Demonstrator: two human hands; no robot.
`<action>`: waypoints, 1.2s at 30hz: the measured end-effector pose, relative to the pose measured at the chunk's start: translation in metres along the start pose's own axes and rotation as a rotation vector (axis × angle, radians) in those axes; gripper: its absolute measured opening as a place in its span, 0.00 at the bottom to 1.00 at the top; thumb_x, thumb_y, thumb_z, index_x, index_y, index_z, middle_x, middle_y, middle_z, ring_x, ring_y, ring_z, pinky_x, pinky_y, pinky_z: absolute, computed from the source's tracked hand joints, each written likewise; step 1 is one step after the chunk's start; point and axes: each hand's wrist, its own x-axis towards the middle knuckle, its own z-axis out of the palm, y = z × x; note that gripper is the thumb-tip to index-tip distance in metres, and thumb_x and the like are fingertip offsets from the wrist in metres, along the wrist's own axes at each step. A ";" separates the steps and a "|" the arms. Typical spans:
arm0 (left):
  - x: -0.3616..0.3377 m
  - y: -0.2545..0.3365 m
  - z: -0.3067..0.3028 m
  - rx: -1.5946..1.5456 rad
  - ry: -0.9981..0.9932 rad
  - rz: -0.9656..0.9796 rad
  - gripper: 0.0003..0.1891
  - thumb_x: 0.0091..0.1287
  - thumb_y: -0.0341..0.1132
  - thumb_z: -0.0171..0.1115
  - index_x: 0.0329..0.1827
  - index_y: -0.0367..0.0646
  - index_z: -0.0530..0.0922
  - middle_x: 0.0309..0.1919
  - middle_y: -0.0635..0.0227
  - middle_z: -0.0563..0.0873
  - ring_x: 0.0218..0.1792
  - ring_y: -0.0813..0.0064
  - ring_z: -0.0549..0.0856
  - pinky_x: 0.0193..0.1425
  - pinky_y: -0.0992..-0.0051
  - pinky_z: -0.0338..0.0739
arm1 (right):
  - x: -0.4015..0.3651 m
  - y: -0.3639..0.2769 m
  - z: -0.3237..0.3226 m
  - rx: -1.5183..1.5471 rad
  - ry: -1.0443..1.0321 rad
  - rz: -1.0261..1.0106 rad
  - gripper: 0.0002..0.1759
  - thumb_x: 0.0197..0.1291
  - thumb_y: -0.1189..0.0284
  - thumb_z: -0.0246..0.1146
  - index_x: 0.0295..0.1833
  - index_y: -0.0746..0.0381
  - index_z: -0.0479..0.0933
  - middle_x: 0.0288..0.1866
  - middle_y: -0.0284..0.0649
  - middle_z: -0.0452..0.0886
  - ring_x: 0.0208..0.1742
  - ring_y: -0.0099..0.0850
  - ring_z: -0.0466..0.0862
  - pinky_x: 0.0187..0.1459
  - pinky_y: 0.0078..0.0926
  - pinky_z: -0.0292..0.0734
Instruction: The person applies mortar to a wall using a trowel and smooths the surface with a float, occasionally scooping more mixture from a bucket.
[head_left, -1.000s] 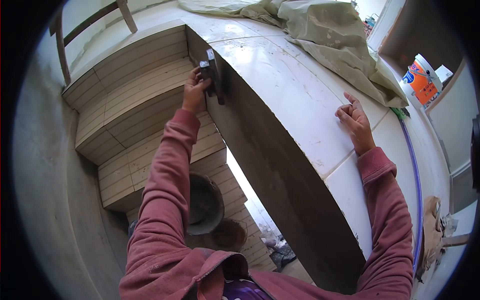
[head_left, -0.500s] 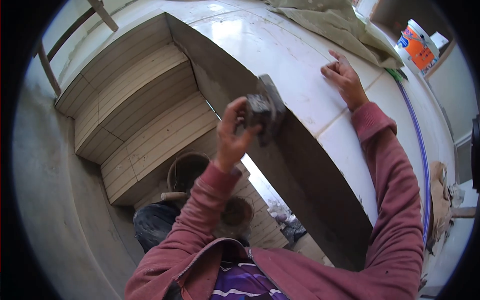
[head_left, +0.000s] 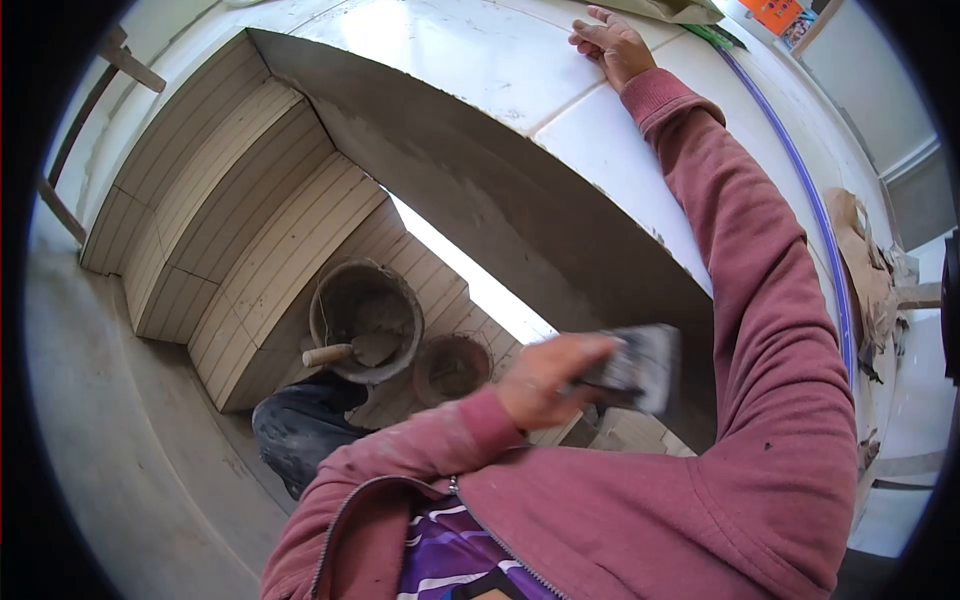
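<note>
Close to the chest, the left hand [head_left: 550, 382] has its grip closed around a blurred grey float [head_left: 640, 368]. The float juts rightward from the fingers, in front of the grey mortared face [head_left: 520, 220]. Beyond stand a mortar bucket [head_left: 365, 318] and a smaller bucket [head_left: 452, 368]. Farthest off, the right hand [head_left: 610, 42] lies loose and empty on the white tiled ledge [head_left: 470, 60]. The orange label [head_left: 778, 12] is unreadable.

The grey, mortar-smeared float [head_left: 640, 368], blurred, sits tilted in the left hand [head_left: 545, 378], close to the chest.
</note>
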 end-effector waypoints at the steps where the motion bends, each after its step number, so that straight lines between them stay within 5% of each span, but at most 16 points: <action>1: -0.015 -0.005 -0.016 0.059 -0.031 -0.108 0.29 0.45 0.26 0.68 0.54 0.42 0.71 0.43 0.56 0.80 0.42 0.57 0.81 0.45 0.66 0.76 | -0.012 -0.004 -0.001 0.000 0.005 -0.001 0.32 0.60 0.71 0.58 0.64 0.73 0.54 0.36 0.40 0.77 0.37 0.24 0.76 0.45 0.16 0.69; 8: -0.147 -0.024 -0.129 0.240 0.194 -0.492 0.27 0.49 0.25 0.66 0.55 0.40 0.70 0.42 0.60 0.81 0.43 0.66 0.82 0.48 0.72 0.75 | -0.073 -0.038 -0.009 0.211 0.042 0.061 0.28 0.61 0.72 0.53 0.62 0.73 0.54 0.29 0.35 0.69 0.32 0.24 0.68 0.41 0.19 0.65; 10: -0.153 -0.016 -0.142 -0.174 0.515 -0.746 0.27 0.51 0.23 0.63 0.57 0.41 0.69 0.43 0.67 0.81 0.44 0.73 0.80 0.48 0.74 0.74 | -0.074 -0.035 -0.014 0.214 0.013 0.056 0.29 0.59 0.71 0.54 0.63 0.72 0.56 0.31 0.36 0.70 0.33 0.24 0.70 0.42 0.18 0.67; 15: -0.151 -0.039 -0.152 -0.234 0.731 -0.514 0.26 0.53 0.21 0.61 0.57 0.42 0.68 0.45 0.70 0.79 0.45 0.78 0.78 0.50 0.76 0.73 | -0.078 -0.033 -0.021 0.179 0.010 0.046 0.28 0.59 0.71 0.54 0.63 0.70 0.58 0.30 0.35 0.73 0.33 0.22 0.70 0.40 0.16 0.67; 28: -0.147 -0.018 -0.157 -0.236 0.795 -0.594 0.25 0.52 0.23 0.64 0.55 0.43 0.71 0.41 0.68 0.80 0.38 0.78 0.79 0.44 0.76 0.75 | -0.081 -0.039 -0.016 0.078 -0.055 0.021 0.26 0.62 0.74 0.53 0.64 0.70 0.56 0.28 0.34 0.70 0.30 0.20 0.67 0.38 0.14 0.65; 35: -0.145 -0.029 -0.165 -0.208 0.787 -0.514 0.24 0.55 0.22 0.61 0.57 0.41 0.69 0.44 0.69 0.79 0.43 0.78 0.79 0.49 0.76 0.74 | -0.088 -0.045 -0.010 0.025 -0.035 0.012 0.25 0.62 0.75 0.52 0.64 0.69 0.56 0.27 0.32 0.69 0.30 0.19 0.67 0.37 0.13 0.64; 36: -0.144 -0.030 -0.170 -0.489 0.871 -0.491 0.22 0.57 0.23 0.60 0.56 0.39 0.69 0.45 0.67 0.79 0.44 0.77 0.79 0.51 0.75 0.73 | -0.088 -0.045 -0.009 0.012 -0.051 0.002 0.25 0.62 0.75 0.52 0.64 0.70 0.56 0.27 0.32 0.69 0.30 0.19 0.67 0.37 0.13 0.64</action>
